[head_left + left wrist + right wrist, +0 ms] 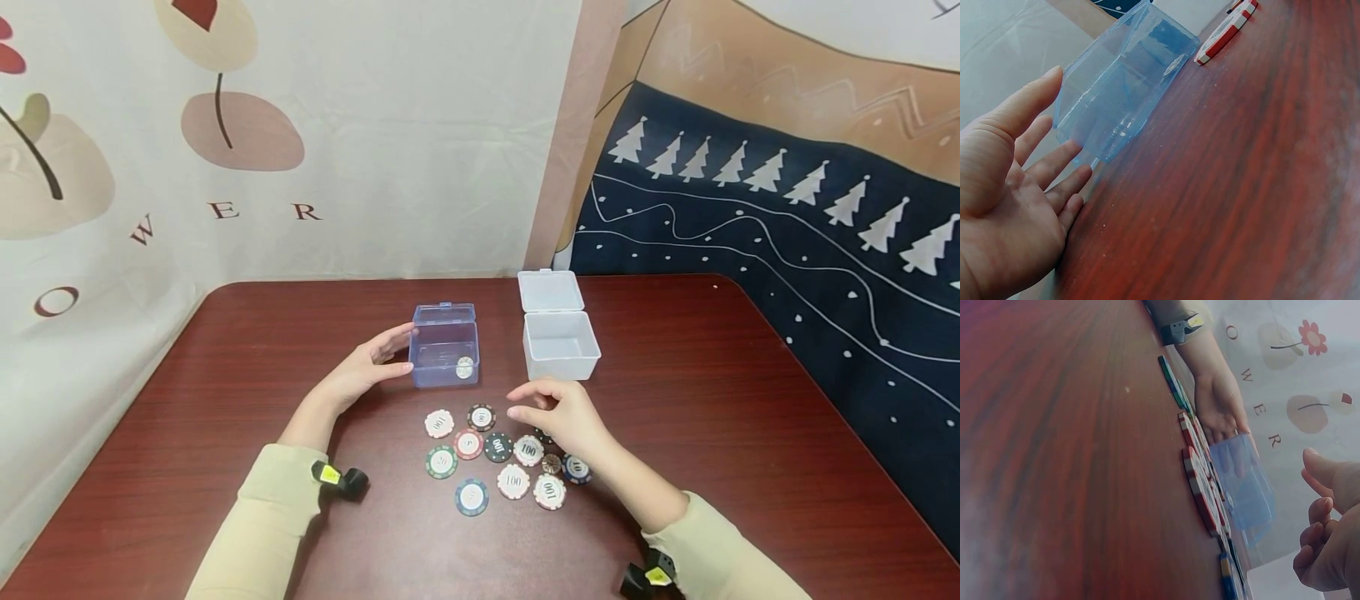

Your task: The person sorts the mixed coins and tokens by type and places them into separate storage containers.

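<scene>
A clear blue plastic box (444, 343) stands on the table with its lid raised and one small pale disc (464, 367) inside. At its left side is my left hand (372, 360), fingertips and thumb against the wall, fingers fairly straight. Several poker chips (513, 482) lie scattered in front of the box, white, red, green, blue and black. Over their right part hovers my right hand (567, 417), thumb and forefinger apart, nothing seen between them; it partly hides a dark chip (543, 435). In the right wrist view its other fingers (1317, 534) are loosely curled.
A white translucent box (562, 346) with its lid open stands right of the blue one, behind my right hand. A small brown patterned disc (551, 463) lies among the chips. The dark red table (247, 367) meets a printed cloth (420, 167) at the back.
</scene>
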`<state>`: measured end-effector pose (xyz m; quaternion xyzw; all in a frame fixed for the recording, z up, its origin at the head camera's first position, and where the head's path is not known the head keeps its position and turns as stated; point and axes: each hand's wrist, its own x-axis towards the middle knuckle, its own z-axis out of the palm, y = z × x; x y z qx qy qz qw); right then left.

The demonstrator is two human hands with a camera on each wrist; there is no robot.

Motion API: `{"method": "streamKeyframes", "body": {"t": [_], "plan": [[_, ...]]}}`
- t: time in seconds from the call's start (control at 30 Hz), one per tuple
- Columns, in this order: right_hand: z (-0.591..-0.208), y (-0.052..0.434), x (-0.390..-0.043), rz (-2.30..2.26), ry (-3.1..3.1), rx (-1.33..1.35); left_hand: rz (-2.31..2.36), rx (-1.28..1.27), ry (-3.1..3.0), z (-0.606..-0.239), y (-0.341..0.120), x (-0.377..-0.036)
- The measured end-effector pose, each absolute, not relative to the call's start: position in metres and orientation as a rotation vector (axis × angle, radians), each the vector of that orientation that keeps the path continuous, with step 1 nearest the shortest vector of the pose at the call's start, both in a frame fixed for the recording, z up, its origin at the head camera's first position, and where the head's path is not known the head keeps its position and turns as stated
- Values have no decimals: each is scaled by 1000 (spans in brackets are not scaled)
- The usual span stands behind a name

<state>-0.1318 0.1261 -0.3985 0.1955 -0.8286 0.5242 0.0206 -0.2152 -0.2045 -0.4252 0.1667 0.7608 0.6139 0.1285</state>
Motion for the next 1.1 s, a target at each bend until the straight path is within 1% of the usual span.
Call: {"method": "streamKeyframes", "body": {"t": [0.27, 0.53, 1.1], "plan": [[-402, 140, -128, 1598, -2591, 605, 1773, 476, 2219, -426, -205, -216], [-406, 153, -126, 1568, -2598, 670, 1787, 472, 2209, -427, -205, -216], [-411, 174, -117, 1445, -2781, 705, 1793, 479, 2203, -425, -204, -216]]}}
